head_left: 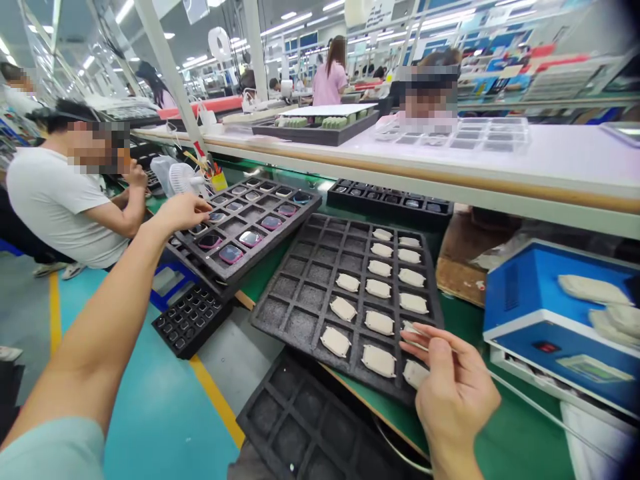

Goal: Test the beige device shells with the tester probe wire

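My left hand [183, 210] reaches far out to the left edge of a black foam tray [260, 257] that holds several glossy dark lens-like pieces [250, 238]; its fingers are curled at the tray's rim. My right hand [453, 387] hovers over the near right corner of a second black foam tray [300, 300], pinching a thin white stick-like tool [415, 328]. That tray carries several cream-coloured flat pieces [379, 322] in its right-hand pockets. Its left pockets are bare.
A blue machine [545, 307] with cream pieces on top stands at the right. An unfilled black tray [305, 427] lies near me, a small one [190, 320] on the left. A seated person in a white shirt [55, 207] works at the left. A raised shelf [450, 167] runs behind.
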Demonstrator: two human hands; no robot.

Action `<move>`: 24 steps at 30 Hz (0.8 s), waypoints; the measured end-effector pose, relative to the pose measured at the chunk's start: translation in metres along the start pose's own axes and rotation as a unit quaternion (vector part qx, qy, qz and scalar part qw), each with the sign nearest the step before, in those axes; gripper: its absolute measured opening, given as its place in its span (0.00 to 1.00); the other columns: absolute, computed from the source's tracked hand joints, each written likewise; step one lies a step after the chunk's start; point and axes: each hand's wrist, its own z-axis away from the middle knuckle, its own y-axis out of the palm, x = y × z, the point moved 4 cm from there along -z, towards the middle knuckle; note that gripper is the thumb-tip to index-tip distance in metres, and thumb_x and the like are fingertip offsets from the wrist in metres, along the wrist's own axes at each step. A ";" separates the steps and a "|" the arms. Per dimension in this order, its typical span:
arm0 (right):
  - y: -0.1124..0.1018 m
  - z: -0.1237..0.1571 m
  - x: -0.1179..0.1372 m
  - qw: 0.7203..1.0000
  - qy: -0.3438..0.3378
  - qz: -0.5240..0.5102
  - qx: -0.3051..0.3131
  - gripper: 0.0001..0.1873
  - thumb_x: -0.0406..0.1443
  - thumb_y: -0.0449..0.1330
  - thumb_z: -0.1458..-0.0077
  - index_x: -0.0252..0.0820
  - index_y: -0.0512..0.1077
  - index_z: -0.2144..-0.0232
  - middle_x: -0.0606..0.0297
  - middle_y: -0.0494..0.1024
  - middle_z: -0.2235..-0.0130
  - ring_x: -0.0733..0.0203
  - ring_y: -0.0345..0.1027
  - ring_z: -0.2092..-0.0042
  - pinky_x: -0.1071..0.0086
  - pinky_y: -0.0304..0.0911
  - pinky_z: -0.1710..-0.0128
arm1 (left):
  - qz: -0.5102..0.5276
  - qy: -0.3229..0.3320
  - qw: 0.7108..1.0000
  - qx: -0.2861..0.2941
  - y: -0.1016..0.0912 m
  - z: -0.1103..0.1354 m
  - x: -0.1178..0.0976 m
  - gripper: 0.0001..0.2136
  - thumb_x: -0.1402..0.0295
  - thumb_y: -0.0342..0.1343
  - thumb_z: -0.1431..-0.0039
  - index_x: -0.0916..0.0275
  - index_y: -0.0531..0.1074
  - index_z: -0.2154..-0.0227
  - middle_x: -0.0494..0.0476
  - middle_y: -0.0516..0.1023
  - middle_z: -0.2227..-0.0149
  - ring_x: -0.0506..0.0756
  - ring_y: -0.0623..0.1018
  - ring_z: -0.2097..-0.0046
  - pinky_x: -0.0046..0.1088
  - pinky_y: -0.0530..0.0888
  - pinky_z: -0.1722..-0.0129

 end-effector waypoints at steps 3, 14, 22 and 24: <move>0.001 0.001 0.002 1.000 -0.006 0.009 -0.008 0.18 0.47 0.65 0.39 0.37 0.78 0.61 0.58 0.82 0.60 0.58 0.81 0.65 0.64 0.79 0.65 | 0.048 0.022 0.999 -0.005 0.013 -0.003 0.010 0.05 0.68 0.66 0.47 0.61 0.83 0.68 0.50 0.87 0.65 0.55 0.82 0.58 0.28 0.72 0.46; 0.002 -0.002 0.003 0.999 -0.037 0.006 -0.018 0.14 0.45 0.63 0.36 0.39 0.75 0.61 0.60 0.82 0.62 0.58 0.83 0.64 0.62 0.81 0.61 | 0.137 0.036 0.983 -0.119 0.005 -0.004 -0.024 0.21 0.57 0.57 0.34 0.78 0.76 0.57 0.57 0.86 0.56 0.53 0.81 0.48 0.47 0.65 0.35; 0.002 -0.008 0.000 0.994 -0.102 0.036 -0.029 0.09 0.40 0.61 0.33 0.41 0.77 0.59 0.61 0.83 0.60 0.59 0.83 0.60 0.62 0.80 0.57 | 0.525 0.182 0.820 -0.140 0.061 0.138 -0.192 0.17 0.62 0.61 0.37 0.65 0.79 0.49 0.58 0.84 0.51 0.55 0.82 0.52 0.32 0.76 0.47; 0.001 -0.008 0.001 0.992 -0.115 0.036 -0.042 0.08 0.39 0.61 0.34 0.42 0.78 0.60 0.62 0.83 0.61 0.60 0.83 0.62 0.65 0.80 0.58 | 0.585 0.203 0.785 -0.032 0.108 0.170 -0.250 0.16 0.61 0.58 0.36 0.67 0.80 0.53 0.61 0.87 0.58 0.57 0.85 0.59 0.31 0.80 0.58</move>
